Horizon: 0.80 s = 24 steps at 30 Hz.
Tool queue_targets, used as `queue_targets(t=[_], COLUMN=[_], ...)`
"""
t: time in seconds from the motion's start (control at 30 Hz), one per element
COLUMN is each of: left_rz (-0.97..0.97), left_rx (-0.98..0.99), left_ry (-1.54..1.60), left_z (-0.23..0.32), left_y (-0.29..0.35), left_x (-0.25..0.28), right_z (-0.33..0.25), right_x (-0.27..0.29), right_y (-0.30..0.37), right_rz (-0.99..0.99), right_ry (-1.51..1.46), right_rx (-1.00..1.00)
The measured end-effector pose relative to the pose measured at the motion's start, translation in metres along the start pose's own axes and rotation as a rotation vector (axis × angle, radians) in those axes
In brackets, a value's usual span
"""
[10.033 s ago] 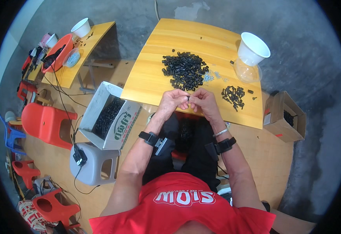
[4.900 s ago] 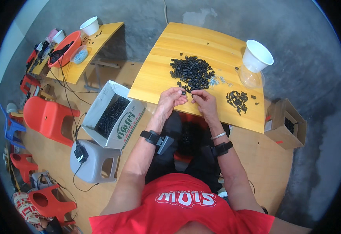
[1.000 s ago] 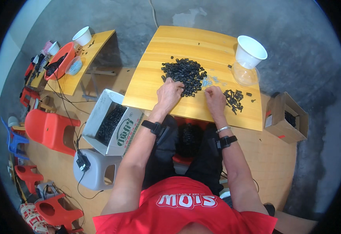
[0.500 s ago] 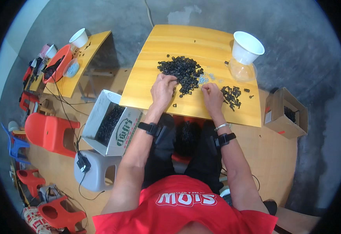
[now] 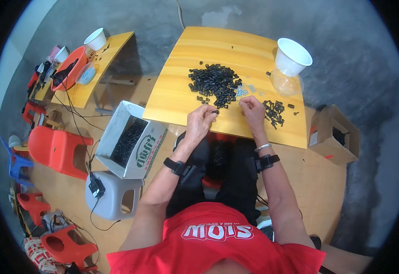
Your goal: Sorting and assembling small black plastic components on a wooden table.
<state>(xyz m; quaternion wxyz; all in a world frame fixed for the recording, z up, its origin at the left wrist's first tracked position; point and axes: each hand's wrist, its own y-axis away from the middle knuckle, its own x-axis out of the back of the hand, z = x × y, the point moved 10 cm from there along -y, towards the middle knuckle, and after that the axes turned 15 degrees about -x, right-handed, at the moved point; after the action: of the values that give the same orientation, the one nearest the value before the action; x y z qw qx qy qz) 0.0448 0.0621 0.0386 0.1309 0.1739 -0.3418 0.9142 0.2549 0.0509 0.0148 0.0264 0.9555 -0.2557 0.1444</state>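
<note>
My left hand [image 5: 199,122] is over the near edge of the wooden table, pinching a small black plastic piece [image 5: 216,112] between thumb and fingertips. To its right, my right hand [image 5: 254,114] has thumb and forefinger pressed together; whatever they hold is too small to make out. Beyond my left hand lies a heap of small black plastic pieces [image 5: 215,82]. Shiny silver screws [image 5: 242,90] are scattered at the heap's right side. A smaller pile of dark, thin pieces [image 5: 274,113] sits just right of my right hand.
A white tub [image 5: 292,58] and a clear plastic bowl [image 5: 287,83] stand at the table's far right. On the floor are an open carton of black parts [image 5: 131,141] at left and a brown cardboard box [image 5: 334,134] at right. A grey stool [image 5: 112,194] and red chair [image 5: 58,150] are left.
My left hand has drawn back from the heap toward the table's near edge, with a black piece now in its fingertips. My right hand has shifted slightly nearer and stays pinched.
</note>
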Motion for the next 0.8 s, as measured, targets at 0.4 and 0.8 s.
queue_targets(t=[0.4, 0.8], left_rz=[0.069, 0.128], left_rx=[0.527, 0.552], left_ry=[0.849, 0.869], left_z=[-0.041, -0.046], left_y=[0.016, 0.022], left_x=[-0.029, -0.028], right_z=[-0.010, -0.012], right_x=[-0.041, -0.053], right_y=[0.043, 0.055], right_rz=[-0.272, -0.277], right_ry=[-0.297, -0.341], right_rx=[-0.031, -0.028])
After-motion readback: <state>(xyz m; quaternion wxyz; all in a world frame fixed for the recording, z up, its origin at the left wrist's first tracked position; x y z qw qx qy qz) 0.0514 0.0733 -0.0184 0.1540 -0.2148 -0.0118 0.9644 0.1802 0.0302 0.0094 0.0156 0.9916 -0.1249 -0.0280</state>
